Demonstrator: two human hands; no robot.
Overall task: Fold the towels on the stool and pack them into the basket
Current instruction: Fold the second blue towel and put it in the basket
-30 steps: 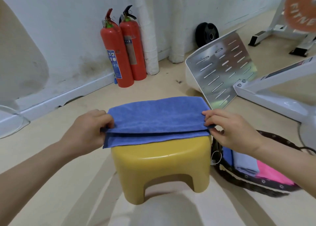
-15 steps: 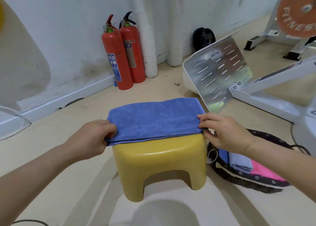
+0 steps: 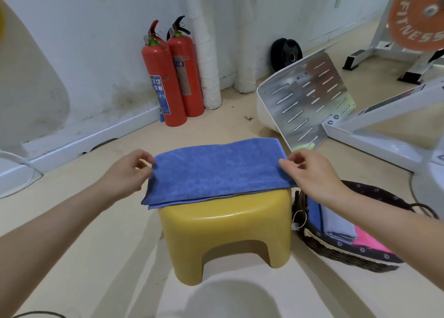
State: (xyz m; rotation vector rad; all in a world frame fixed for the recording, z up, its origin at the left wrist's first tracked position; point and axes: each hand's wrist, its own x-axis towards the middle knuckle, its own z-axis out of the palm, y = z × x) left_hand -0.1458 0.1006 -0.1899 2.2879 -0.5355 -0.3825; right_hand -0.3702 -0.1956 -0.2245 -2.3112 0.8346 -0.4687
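So from my end on the head cam: the blue towel [image 3: 216, 171] is sitting folded double on top of the yellow stool [image 3: 223, 224], near edges almost lined up, with the bottom layer peeking out a bit at the front left corner. It overhangs the stool on the left side.

My left hand [image 3: 127, 173] is at the towel's left edge and my right hand [image 3: 314, 175] is at its right edge. On both, the fingers are loosely curled with a small gap between thumb and forefinger. The tips just touch the cloth, nothing gripped as far as I can see.

The basket [image 3: 341, 252] is on the floor just right of the stool, under my right forearm, with folded blue, pale blue and pink towels in it. Two red fire extinguishers [image 3: 168, 84] stand against the wall behind.
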